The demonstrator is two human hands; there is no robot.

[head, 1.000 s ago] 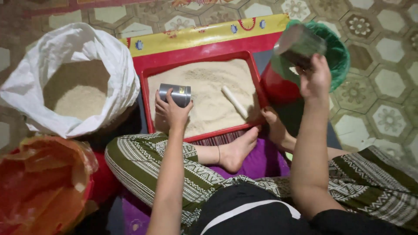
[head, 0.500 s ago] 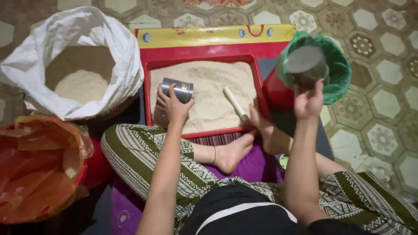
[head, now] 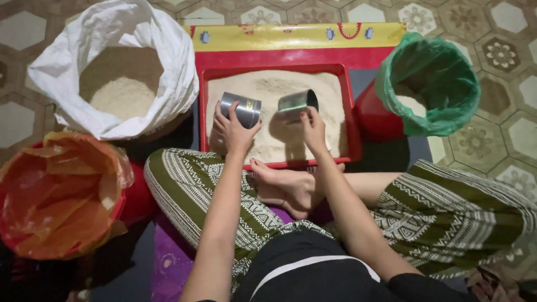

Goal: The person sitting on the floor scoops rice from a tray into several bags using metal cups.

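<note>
Seated person, head view. The right hand (head: 313,126), which half a second earlier had held its round metal tin (head: 297,103) up over the green-lined red bucket (head: 428,84) at the right of the frame, had come back to the centre and gripped the tin tilted, mouth down, at the pale grain in the red rectangular tray (head: 279,61). This suggested a fresh scoop after emptying. The left hand (head: 234,127) stayed clasped around a second metal tin (head: 240,109) resting on the grain. The bucket held a little pale grain; the white woven sack (head: 114,72), upper left, held more; the orange-lined red bucket (head: 59,193), lower left, showed no contents.
</note>
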